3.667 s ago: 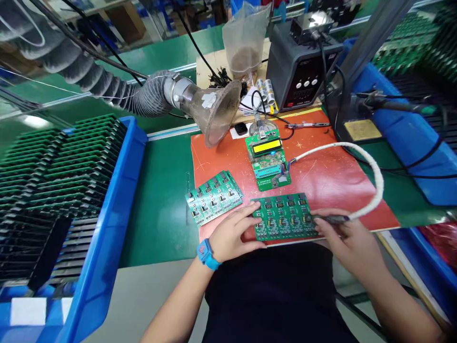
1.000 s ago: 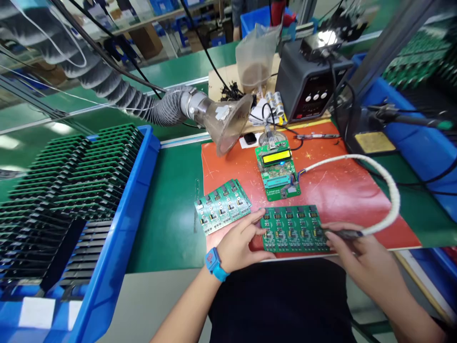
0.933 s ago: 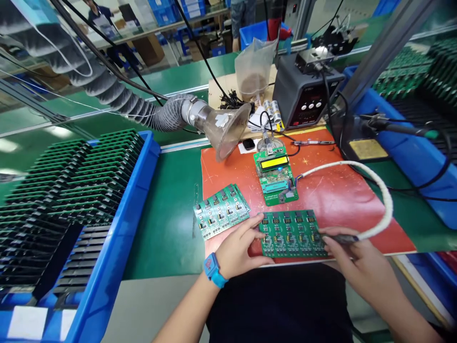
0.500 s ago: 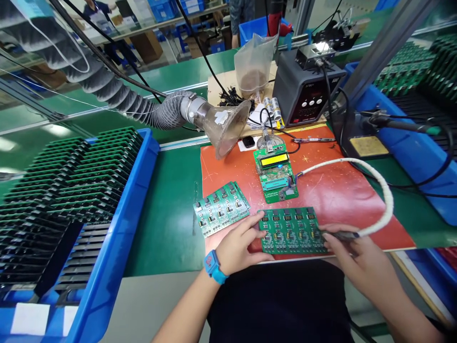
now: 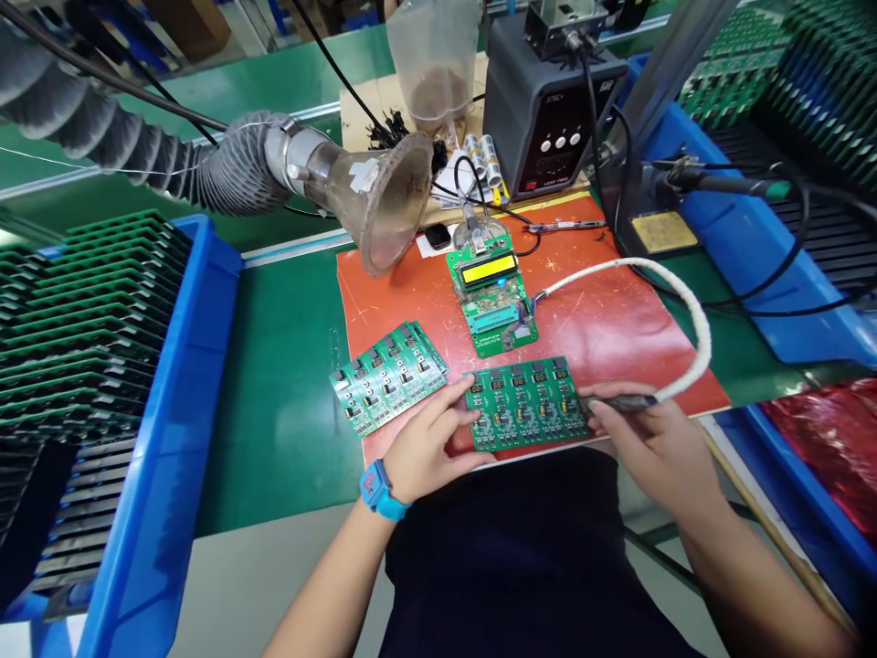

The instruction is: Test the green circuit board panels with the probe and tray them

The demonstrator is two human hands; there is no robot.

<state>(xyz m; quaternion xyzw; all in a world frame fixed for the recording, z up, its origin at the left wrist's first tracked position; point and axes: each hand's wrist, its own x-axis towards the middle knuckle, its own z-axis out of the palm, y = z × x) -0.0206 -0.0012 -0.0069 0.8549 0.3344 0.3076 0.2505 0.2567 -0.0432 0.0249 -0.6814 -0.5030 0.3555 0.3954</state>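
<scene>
A green circuit panel with a row of small displays lies at the front edge of the red mat. My left hand, fingers spread, touches the panel's left edge. In my right hand is a dark probe on a white sleeved cable; its tip is at the panel's right edge. Behind the panel lies a programmer board with a lit yellow screen. A small stack of similar panels rests to the left.
A fume hose funnel hangs over the mat's back left. A soldering station stands behind. Blue bins of circuit boards flank the bench, and a soldering iron sits at the right.
The view has shifted, so the bench appears lower and further left. Both hands keep about the same places at the panel, the right one still with the probe.
</scene>
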